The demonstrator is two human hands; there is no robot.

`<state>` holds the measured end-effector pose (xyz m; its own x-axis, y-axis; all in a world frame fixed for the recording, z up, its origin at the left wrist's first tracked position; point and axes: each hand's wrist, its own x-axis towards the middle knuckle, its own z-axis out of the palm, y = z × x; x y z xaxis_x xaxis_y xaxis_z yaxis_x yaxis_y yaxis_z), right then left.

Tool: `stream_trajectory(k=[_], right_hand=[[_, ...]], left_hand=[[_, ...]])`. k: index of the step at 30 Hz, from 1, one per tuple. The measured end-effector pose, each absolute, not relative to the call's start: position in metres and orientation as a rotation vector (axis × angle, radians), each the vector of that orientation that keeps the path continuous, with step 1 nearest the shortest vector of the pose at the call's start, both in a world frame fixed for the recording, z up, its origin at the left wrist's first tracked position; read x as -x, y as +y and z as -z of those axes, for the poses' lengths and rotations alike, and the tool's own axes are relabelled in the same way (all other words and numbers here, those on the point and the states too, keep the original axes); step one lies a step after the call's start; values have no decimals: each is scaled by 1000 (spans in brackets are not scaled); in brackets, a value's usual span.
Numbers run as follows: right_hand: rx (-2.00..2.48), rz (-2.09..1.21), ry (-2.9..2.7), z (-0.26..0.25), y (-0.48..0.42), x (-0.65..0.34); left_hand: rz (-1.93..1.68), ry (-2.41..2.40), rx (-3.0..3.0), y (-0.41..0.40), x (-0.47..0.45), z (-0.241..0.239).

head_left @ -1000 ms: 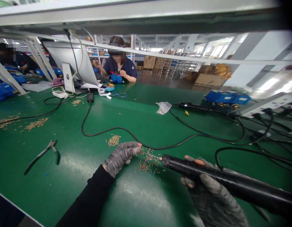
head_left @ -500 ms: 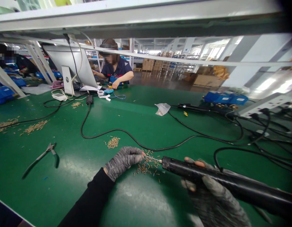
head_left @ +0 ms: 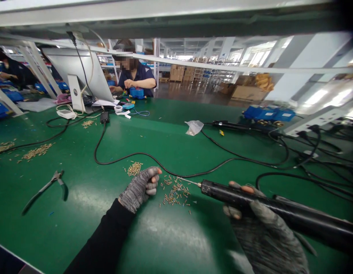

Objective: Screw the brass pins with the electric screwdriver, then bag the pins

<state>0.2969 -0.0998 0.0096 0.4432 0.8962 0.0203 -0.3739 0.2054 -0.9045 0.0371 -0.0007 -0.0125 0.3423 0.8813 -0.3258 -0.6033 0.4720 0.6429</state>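
Black cylindrical electric screwdriver (head_left: 267, 209) gripped in right hand (head_left: 262, 232), long axis pointing left; small brass screw scatter (head_left: 174, 192) between bit and left hand (head_left: 139, 187), left nearer, fingers curled, contents unclear.

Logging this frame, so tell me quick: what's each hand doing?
Left hand: curled by the loose pins; a grip cannot be told.
Right hand: closed on the driver.

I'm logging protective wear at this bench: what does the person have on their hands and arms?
Both hands wear mottled grey knit gloves with cut-off tips, so the fingers poke out bare. The left hand has a long black sleeve reaching the glove cuff. The right hand shows only the same grey glove; no sleeve is visible there.
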Motion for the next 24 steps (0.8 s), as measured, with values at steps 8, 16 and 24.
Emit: stream_trajectory(k=[8, 16, 24], right_hand=[[1123, -940, -670, -23, -100, -293], [1132, -1084, -817, 3, -100, -299], [1113, -1042, -800, 9, -95, -295]], left_hand=[[-1228, 824, -202, 4, -31, 7], [-1255, 891, -145, 6, -32, 5], [-1255, 803, -181, 5, -32, 6]])
